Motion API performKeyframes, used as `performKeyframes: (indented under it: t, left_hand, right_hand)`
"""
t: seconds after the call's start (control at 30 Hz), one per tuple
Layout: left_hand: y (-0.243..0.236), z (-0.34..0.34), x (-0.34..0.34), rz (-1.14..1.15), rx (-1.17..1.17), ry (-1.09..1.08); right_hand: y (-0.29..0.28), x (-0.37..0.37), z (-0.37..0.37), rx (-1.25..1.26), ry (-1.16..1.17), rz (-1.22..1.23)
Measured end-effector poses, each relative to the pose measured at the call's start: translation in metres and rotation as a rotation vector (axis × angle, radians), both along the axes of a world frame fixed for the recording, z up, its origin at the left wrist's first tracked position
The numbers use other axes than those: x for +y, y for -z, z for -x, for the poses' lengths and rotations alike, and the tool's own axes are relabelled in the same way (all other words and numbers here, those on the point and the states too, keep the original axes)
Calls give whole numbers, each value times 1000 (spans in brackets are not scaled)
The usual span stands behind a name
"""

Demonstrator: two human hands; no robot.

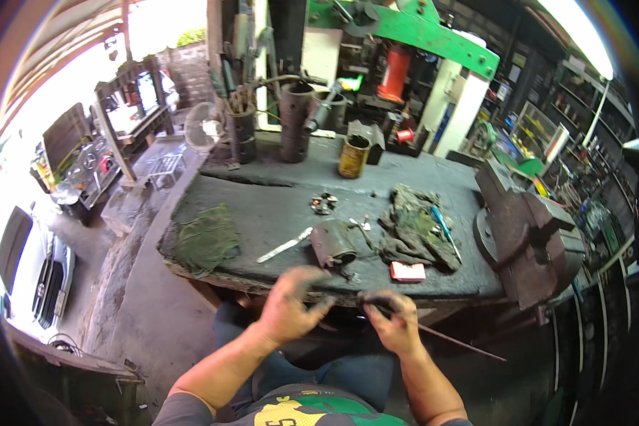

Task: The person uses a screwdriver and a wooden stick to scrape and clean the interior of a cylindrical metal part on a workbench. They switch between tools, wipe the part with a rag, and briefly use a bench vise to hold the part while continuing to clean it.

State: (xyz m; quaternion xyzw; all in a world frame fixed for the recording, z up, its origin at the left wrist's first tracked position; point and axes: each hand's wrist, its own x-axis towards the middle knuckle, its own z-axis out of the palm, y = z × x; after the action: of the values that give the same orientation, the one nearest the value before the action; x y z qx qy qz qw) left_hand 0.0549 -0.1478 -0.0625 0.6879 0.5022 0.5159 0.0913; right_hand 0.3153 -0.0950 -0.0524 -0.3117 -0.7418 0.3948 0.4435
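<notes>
My left hand is raised at the bench's front edge, fingers curved and apart, holding nothing visible. My right hand is closed on a dark tool; a long thin rod extends from behind that hand toward the lower right. Just beyond them lie a metal cylindrical part, a pale metal strip and a small red-and-white box. A greasy rag with a blue pen-like tool lies to the right, a green cloth to the left.
A large bench vise occupies the bench's right end. Tool-filled tubes, a yellow can and a green press frame stand behind. A small cluster of parts lies mid-bench. A fan and white car are left.
</notes>
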Motion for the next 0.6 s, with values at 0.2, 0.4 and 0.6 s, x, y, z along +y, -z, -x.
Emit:
performKeyframes:
  t: [0.2, 0.4, 0.6]
  left_hand:
    - [-4, 35, 57, 94, 307, -102]
    - [-3, 31, 82, 290, 360, -29]
    - [-3, 23, 84, 258, 402, -86]
  right_hand:
    - [17, 54, 5, 40, 28, -65]
    - [23, 71, 24, -103, 102, -93]
    - [21, 75, 30, -194, 97, -142]
